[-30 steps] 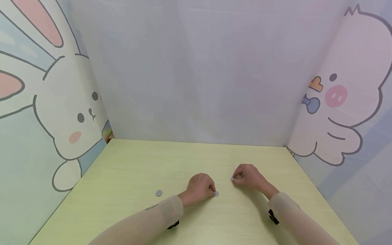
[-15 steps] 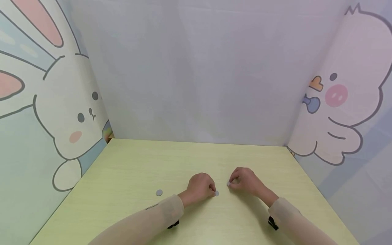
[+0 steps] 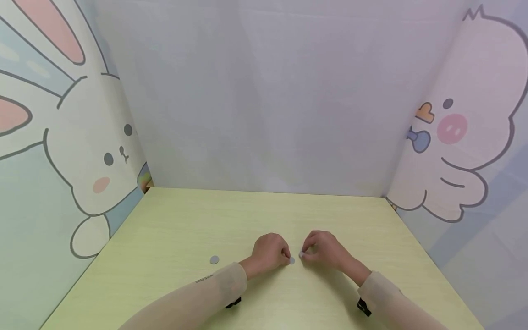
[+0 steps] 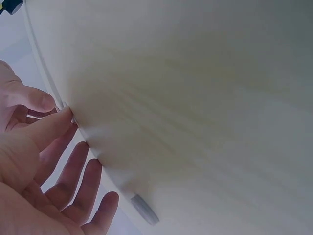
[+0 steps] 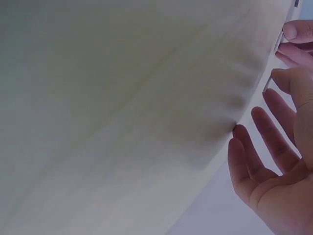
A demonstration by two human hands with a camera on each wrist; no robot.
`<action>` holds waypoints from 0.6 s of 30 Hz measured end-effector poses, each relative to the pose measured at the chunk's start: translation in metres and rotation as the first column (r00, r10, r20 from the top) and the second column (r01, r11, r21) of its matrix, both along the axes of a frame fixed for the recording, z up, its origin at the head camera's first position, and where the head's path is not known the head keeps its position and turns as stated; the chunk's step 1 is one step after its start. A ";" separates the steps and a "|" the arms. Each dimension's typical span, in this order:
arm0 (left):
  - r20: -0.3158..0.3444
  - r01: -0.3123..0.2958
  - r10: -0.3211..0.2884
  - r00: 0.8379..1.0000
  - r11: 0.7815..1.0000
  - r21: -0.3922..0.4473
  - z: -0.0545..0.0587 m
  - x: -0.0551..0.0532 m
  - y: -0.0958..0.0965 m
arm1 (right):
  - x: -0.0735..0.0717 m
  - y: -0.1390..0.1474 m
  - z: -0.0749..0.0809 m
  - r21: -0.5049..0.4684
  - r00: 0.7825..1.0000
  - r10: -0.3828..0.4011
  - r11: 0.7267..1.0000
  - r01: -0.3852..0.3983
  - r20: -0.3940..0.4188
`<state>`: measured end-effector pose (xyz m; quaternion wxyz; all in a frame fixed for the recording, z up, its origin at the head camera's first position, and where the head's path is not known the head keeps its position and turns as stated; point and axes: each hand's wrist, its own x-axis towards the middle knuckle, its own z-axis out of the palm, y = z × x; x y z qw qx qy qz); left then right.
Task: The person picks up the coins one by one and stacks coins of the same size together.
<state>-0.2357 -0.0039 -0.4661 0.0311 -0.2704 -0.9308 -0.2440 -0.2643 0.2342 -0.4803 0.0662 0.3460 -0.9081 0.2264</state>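
Thumb and finger of my left hand [image 3: 269, 252] pinch a small, flat, grey coin-like disc [image 3: 292, 261] close over the pale yellow table [image 3: 264, 211]. My right hand [image 3: 326, 250] pinches a second such disc [image 3: 301, 254] between thumb and index finger, a short gap to the right of the first. Seen from the right wrist, this disc [image 5: 267, 84] stands on edge as a thin sliver, and the other fingers are spread loosely. A third grey disc [image 3: 214, 260] lies flat on the table left of my left hand; it also shows in the left wrist view as a disc [image 4: 145, 209].
A plain pale curtain [image 3: 264, 101] hangs behind the table's far edge. Cartoon-printed cloth stands at both sides, with a rabbit [image 3: 90, 151] on the left and a white character [image 3: 466, 128] on the right.
My right hand has moved left and slightly nearer to me with its disc, closing in on my left hand. My left hand and the lone disc have stayed put.
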 end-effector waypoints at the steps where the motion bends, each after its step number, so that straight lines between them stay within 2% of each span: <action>1: -0.002 0.000 0.000 1.000 1.000 -0.001 -0.001 0.000 0.000 | 0.001 -0.001 0.000 0.002 1.000 0.001 1.000 -0.001 0.000; 18: -0.027 0.009 -0.008 1.000 1.000 0.016 -0.005 -0.002 -0.001 | 0.009 -0.021 0.001 0.015 0.999 0.036 0.999 -0.036 -0.009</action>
